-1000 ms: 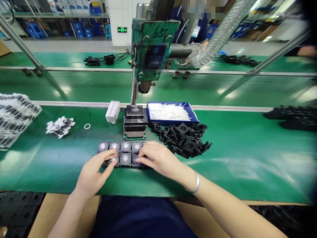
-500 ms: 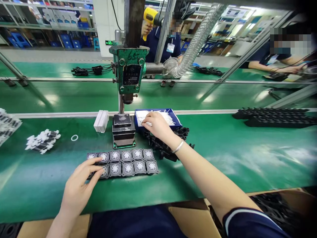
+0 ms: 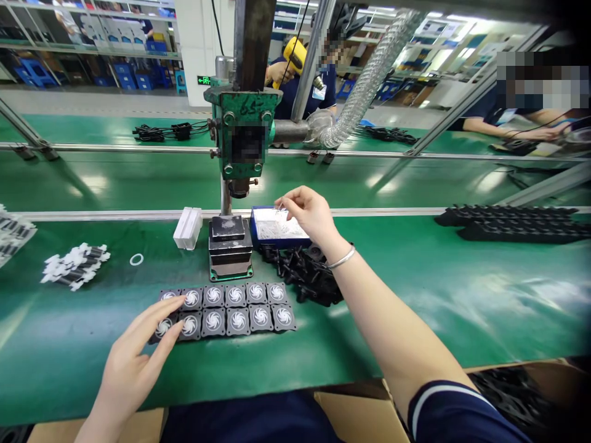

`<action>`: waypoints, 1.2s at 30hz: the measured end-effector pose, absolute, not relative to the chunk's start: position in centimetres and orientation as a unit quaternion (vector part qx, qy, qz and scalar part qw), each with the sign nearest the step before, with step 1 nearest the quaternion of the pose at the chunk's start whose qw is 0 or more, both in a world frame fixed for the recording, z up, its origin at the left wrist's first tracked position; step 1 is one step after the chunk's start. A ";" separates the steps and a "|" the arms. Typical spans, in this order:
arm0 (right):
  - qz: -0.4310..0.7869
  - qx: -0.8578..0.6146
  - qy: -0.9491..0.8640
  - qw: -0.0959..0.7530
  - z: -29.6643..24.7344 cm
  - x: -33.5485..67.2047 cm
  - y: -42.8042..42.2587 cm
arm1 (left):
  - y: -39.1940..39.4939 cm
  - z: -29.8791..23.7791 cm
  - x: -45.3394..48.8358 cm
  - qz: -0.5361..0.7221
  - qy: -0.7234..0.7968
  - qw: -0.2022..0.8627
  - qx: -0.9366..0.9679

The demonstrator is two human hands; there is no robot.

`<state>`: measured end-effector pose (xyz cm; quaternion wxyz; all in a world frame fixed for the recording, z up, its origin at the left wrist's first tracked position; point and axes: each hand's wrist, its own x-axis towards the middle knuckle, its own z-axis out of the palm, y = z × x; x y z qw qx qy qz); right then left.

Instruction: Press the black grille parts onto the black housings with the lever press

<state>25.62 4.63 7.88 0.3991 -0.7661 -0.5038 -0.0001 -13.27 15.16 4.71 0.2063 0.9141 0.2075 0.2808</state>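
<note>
Two rows of square black parts with white swirl centres [image 3: 237, 320], like small fans, lie on the green bench. Over the left end of these rows is my left hand [image 3: 133, 357], its thumb and fingers apart and nothing held. My right hand [image 3: 307, 212] is pinched just above a blue box [image 3: 281, 241] of thin white pins [image 3: 277, 229]. A thin, pale pin-like piece shows at its fingertips. Below that wrist sits a heap of black plastic parts [image 3: 307, 277]. Left of the box stands a dark metal block [image 3: 229, 246] under a green press head [image 3: 242, 135].
White-and-black parts [image 3: 76, 266], a white ring [image 3: 136, 259] and a pale block [image 3: 188, 227] lie to the left. Long black stacked parts [image 3: 517, 223] are at right. Across the rail, a person holds a yellow heat gun [image 3: 295, 54]; another person works at far right.
My right hand has risen out of the box of white pins, fingers pinched. My left hand has shifted slightly left and down, its fingers further apart. The yellow heat gun has lowered and tilted.
</note>
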 end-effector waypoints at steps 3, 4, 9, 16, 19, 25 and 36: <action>0.002 -0.774 -0.552 0.311 8.6 26.0 3.7 | 15.0 4.6 -13.2 0.293 0.197 0.212 0.911; 0.006 -0.771 -0.575 0.273 8.6 26.0 3.5 | 15.0 4.6 -13.1 0.295 0.194 0.215 0.911; 0.025 -0.743 -0.648 0.164 8.0 25.2 3.4 | 14.5 4.8 -13.0 0.285 0.199 0.223 0.911; 0.005 -0.720 -0.685 0.110 7.8 24.4 5.5 | 14.3 5.0 -12.5 0.289 0.172 0.220 0.916; -0.027 -0.737 -0.661 0.138 8.8 23.8 5.3 | 14.1 5.3 -12.5 0.289 0.169 0.231 0.914; 0.062 -0.657 -0.644 0.386 12.3 18.4 0.1 | 12.6 6.3 -10.7 0.308 0.171 0.247 0.903; 0.152 -0.609 -0.599 0.498 9.2 11.8 -3.6 | 9.2 7.7 -4.1 0.229 0.111 0.422 0.870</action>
